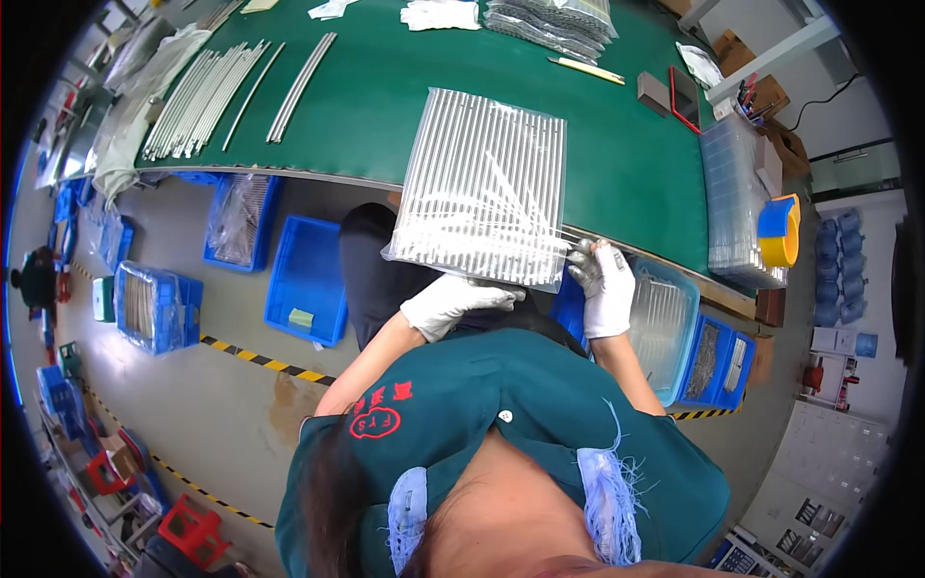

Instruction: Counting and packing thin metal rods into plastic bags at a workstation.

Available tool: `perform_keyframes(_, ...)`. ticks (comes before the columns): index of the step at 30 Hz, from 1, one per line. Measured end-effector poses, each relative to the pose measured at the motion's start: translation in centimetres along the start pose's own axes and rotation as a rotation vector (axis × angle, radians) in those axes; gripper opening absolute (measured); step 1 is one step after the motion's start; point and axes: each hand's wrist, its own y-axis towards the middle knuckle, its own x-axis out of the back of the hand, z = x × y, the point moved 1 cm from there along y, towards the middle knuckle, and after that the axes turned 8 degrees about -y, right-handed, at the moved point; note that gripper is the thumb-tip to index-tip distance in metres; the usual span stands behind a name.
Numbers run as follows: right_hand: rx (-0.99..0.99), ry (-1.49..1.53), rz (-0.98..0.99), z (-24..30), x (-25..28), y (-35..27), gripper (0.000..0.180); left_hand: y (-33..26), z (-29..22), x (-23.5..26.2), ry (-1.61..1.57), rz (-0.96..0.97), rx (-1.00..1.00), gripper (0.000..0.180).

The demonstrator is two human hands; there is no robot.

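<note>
At far left on the green desk [371, 101], a spread of thin silver rods [202, 104], then a small bundle of rods [301, 89], angled away and slightly to the right. Below, on the floor, an open blue tray [306, 265]. On the chest of the dark green shirt [462, 380], red lettering and a red outlined emblem.

Next, the gloved left hand [455, 306], fingers together and pointing right, under the near edge of a clear plastic pack of silver rods [482, 173]. Rods side by side, long axes running away from the body, far ends tilted slightly right; far part over the desk, near end jutting past its front edge above the lap. Farther right, the gloved right hand [609, 289], fingers bent and bunched at the pack's near right corner. Cannot tell how firmly gripped on either side.
</note>
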Motion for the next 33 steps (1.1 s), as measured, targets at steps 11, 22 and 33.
perform_keyframes(11,-0.733,0.67,0.621,-4.5,-6.1,1.2,0.041,-1.9,-0.8,3.1,0.077,0.018,-0.03,0.053)
perform_keyframes(22,0.222,-0.478,0.935,-6.7,-10.4,0.0,0.045,-3.7,-3.4,6.3,0.157,-0.34,-0.212,0.054)
perform_keyframes(33,0.131,-0.412,0.975,-4.1,-9.1,1.8,0.039,-0.8,-3.5,3.7,0.225,-0.311,-0.331,0.042)
